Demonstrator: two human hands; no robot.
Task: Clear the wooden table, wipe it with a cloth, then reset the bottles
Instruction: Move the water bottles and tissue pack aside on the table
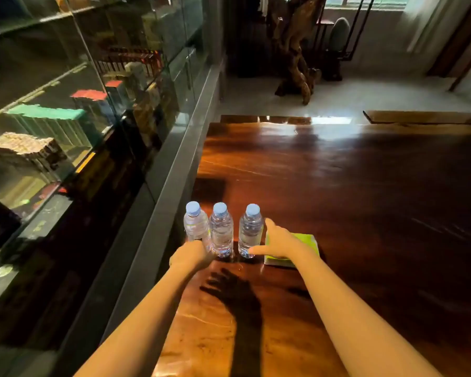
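Note:
Three clear water bottles with blue caps stand upright in a row near the left edge of the glossy wooden table [337, 186]: the left bottle [194, 224], the middle bottle [221, 229] and the right bottle [251, 229]. My left hand [192, 254] is closed around the base of the left bottle. My right hand [276, 242] has its fingers spread, with the thumb touching the right bottle's base and a finger by its side. A folded green cloth [307, 240] lies on the table under and behind my right hand.
A glass display cabinet [79, 118] full of boxes runs along the left side of the table, with a metal ledge [172, 172] between them. A carved wooden sculpture [294, 50] stands on the floor beyond the table's far end. A wooden bench [424, 117] is at far right.

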